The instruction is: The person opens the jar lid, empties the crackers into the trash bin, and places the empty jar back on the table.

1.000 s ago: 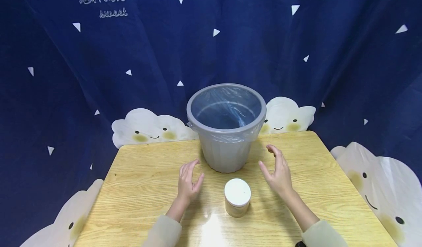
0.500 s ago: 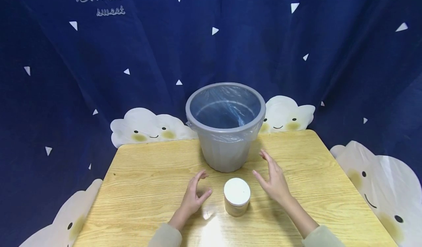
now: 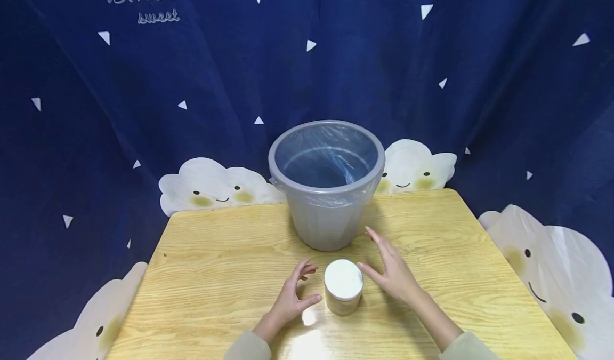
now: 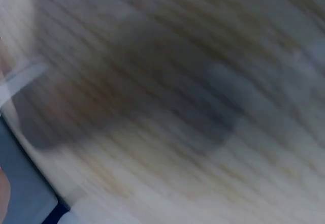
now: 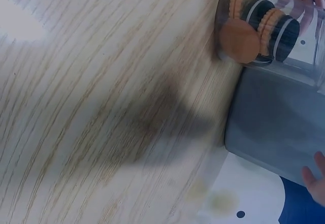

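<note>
A clear jar [image 3: 343, 306] with a white lid stands upright on the wooden table in the head view. Sandwich cookies [image 5: 256, 28], brown and black, show through its wall in the right wrist view. My left hand [image 3: 289, 300] is just left of the jar, thumb and fingers spread apart, holding nothing. On the other side my right hand [image 3: 397, 277] has its thumb tip beside the lid's edge; I cannot tell whether it touches. Behind the jar rises a grey bin [image 3: 326, 224] lined with a clear plastic bag. The left wrist view shows mostly blurred table and shadow.
The wooden table [image 3: 216, 258] has its far edge at a dark blue curtain [image 3: 230, 61] with white triangles. Smiling white clouds [image 3: 216, 184] line the curtain's lower part. Light glares off the table near its front.
My left hand has moved right and nearer to me, up to the jar. My right hand has moved left toward the jar. Jar and bin have stayed in place.
</note>
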A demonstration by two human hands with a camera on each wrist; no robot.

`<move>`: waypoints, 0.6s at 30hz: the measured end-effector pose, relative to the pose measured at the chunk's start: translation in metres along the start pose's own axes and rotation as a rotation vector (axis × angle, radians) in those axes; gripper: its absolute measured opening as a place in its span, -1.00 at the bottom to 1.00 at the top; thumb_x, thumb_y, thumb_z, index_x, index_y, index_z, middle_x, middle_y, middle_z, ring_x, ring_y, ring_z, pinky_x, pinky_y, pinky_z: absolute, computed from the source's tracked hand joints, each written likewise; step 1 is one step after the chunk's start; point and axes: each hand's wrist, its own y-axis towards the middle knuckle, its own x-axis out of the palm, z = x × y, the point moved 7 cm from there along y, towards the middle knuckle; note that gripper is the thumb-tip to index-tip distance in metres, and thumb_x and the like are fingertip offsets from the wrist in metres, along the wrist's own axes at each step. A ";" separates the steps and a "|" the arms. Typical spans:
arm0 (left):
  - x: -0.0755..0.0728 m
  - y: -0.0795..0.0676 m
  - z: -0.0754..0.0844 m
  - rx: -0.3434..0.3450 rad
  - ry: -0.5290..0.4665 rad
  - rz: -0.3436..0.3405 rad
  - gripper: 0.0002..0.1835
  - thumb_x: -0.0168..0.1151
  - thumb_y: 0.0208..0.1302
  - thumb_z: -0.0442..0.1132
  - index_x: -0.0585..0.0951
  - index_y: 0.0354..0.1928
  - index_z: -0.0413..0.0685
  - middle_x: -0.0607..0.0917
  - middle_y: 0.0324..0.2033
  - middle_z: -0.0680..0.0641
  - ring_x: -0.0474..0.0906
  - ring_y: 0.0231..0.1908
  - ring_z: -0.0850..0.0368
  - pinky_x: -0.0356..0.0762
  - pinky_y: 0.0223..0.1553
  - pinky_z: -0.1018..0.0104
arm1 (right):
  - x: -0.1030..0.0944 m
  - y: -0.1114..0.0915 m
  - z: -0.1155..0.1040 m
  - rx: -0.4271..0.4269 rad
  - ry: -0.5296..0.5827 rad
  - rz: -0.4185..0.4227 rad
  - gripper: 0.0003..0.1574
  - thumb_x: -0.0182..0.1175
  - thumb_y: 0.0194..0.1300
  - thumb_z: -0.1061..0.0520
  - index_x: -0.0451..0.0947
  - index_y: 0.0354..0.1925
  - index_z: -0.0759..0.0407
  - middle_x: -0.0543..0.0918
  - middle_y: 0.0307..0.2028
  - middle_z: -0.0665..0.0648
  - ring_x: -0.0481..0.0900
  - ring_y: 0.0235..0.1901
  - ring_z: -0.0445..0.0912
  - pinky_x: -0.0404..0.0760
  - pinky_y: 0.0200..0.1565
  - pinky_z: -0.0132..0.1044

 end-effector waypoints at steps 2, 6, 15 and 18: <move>0.005 0.000 -0.001 -0.008 -0.017 -0.027 -0.16 0.33 -0.06 -0.45 0.11 0.26 -0.42 0.45 0.05 -0.41 0.37 0.00 -0.36 0.43 -0.09 -0.10 | 0.003 -0.001 -0.001 0.003 -0.004 -0.027 0.03 0.28 0.09 -0.08 -0.02 0.40 -0.04 0.28 0.28 0.17 0.28 0.21 0.12 0.26 0.11 0.23; 0.014 -0.001 0.000 -0.020 -0.061 -0.071 -0.12 0.35 -0.08 -0.46 0.08 0.28 -0.39 0.42 0.09 -0.41 0.35 0.05 -0.35 0.43 -0.09 -0.12 | 0.009 -0.003 -0.003 0.000 -0.017 -0.085 0.04 0.26 0.10 -0.15 -0.05 0.41 -0.09 0.24 0.31 0.16 0.24 0.23 0.15 0.23 0.11 0.27; 0.029 -0.001 -0.002 -0.036 -0.079 -0.110 -0.08 0.38 -0.07 -0.39 0.06 0.29 -0.40 0.41 0.13 -0.35 0.40 0.09 -0.13 0.47 -0.08 -0.07 | 0.022 -0.009 -0.007 0.006 -0.030 -0.180 0.05 0.21 0.07 -0.29 -0.03 0.40 -0.13 0.21 0.32 0.10 0.20 0.26 0.15 0.15 0.14 0.30; 0.034 -0.003 -0.011 -0.036 -0.089 -0.103 -0.07 0.40 -0.08 -0.37 0.06 0.30 -0.37 0.40 0.13 -0.34 0.38 0.10 -0.14 0.47 -0.07 -0.07 | 0.025 -0.012 -0.007 0.012 -0.041 -0.197 0.05 0.20 0.06 -0.33 -0.02 0.40 -0.14 0.20 0.33 0.08 0.19 0.26 0.16 0.14 0.14 0.30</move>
